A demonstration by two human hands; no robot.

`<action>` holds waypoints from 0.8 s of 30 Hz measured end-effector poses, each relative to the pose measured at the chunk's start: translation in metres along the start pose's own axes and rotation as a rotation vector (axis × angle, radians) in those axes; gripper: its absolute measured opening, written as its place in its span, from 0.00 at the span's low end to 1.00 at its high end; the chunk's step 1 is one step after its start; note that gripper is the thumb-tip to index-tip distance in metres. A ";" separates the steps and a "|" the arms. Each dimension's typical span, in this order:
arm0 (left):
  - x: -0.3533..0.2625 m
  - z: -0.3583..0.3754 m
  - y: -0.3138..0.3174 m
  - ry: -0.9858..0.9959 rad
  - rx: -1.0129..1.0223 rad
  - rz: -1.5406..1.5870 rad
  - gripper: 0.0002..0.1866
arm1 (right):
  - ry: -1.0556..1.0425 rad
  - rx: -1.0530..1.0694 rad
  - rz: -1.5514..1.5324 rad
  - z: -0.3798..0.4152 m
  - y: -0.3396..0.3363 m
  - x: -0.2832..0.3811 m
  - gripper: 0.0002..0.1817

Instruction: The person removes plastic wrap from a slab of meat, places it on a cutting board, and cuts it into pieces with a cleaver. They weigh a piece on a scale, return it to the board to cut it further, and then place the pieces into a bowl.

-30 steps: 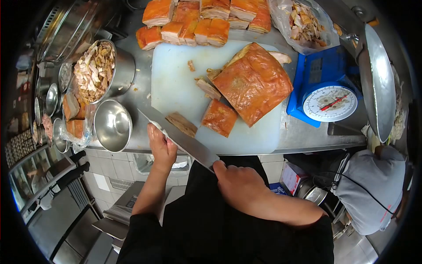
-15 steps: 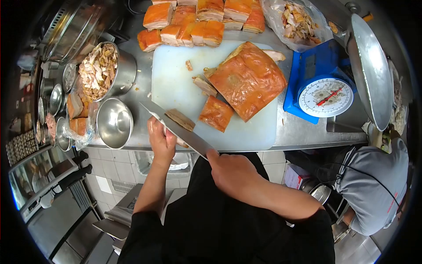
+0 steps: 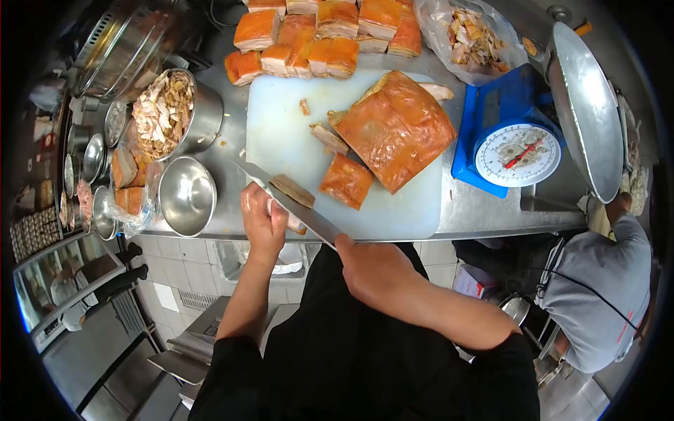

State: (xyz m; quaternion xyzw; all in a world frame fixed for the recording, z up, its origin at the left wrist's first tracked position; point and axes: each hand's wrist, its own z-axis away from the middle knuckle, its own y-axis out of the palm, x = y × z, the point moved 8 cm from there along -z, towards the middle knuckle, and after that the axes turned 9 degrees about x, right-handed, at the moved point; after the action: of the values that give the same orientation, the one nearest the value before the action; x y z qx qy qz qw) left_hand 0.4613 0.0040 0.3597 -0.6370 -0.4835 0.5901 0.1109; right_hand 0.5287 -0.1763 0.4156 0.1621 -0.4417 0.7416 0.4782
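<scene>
My right hand (image 3: 375, 270) is wrapped round the handle end of a large knife (image 3: 302, 214), its blade pointing up and left. My left hand (image 3: 263, 219) is closed beside the blade, on a piece of meat (image 3: 291, 222) that shows partly under the knife. Just beyond the blade, a brown slice (image 3: 292, 190) lies on the white cutting board (image 3: 281, 133). A small skin-topped chunk (image 3: 345, 182) rests to its right, next to a big slab of roasted meat (image 3: 397, 133).
Cut roast blocks (image 3: 298, 38) line the board's far side. Left are a pot of chopped meat (image 3: 210, 116) and a steel bowl (image 3: 187, 196). Right stand a blue scale (image 3: 484, 126) and bagged scraps (image 3: 477, 42). A person in grey (image 3: 604, 288) is at the lower right.
Both hands and the knife have shifted slightly right in the view. More of the meat piece shows below the blade, beside my left hand.
</scene>
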 end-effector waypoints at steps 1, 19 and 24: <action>-0.001 0.000 0.000 -0.001 -0.011 0.014 0.13 | -0.029 -0.051 0.002 -0.008 0.000 -0.003 0.11; -0.007 -0.006 0.001 0.024 -0.006 0.021 0.12 | 0.011 -0.106 0.038 -0.051 0.014 -0.027 0.10; 0.001 0.006 -0.003 -0.026 0.037 0.158 0.19 | 0.060 -0.080 0.036 -0.059 0.006 -0.032 0.14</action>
State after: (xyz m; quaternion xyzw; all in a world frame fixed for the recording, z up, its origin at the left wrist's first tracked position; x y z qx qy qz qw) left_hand 0.4544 0.0034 0.3595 -0.6633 -0.4221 0.6140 0.0696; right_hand 0.5503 -0.1480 0.3587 0.1125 -0.4593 0.7362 0.4842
